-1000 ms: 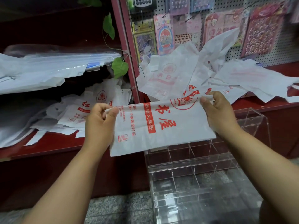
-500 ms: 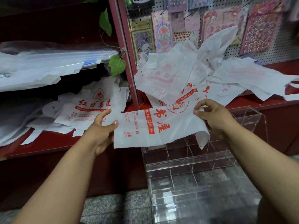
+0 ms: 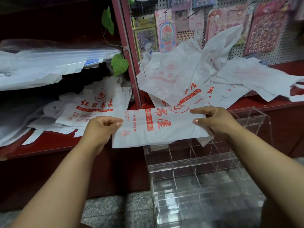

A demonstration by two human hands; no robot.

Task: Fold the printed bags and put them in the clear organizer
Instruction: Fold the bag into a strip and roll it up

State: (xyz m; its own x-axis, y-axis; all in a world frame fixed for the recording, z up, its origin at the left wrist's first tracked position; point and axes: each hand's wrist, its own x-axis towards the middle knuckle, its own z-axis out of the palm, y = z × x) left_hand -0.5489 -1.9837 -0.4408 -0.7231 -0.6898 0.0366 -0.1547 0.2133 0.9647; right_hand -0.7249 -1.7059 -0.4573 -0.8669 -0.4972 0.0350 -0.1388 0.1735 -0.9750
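Observation:
A white bag with red print (image 3: 164, 129) is stretched flat between my hands, folded into a long strip. My left hand (image 3: 102, 129) pinches its left end with thumb and fingers. My right hand (image 3: 213, 120) grips its right end, and a loose corner hangs below that hand. The clear organizer (image 3: 205, 162), an acrylic box with a grid of compartments, stands on the floor just below and right of the bag. More printed bags lie in a loose heap (image 3: 189, 79) on the red shelf behind, and another pile (image 3: 92, 109) sits on the left shelf.
A red shelf edge (image 3: 49, 143) runs across in front of me. A red post (image 3: 130, 63) splits the shelving. Stacked clear plastic sheets (image 3: 41, 63) fill the upper left. Sticker packs (image 3: 268, 25) hang on a pegboard. Green leaves (image 3: 119, 64) dangle by the post. Grey speckled floor (image 3: 115, 209) lies below.
My left hand let go of the bag's left end half a second ago and has pinched it again. The bag is now a flatter, narrower strip, held lower over the organizer.

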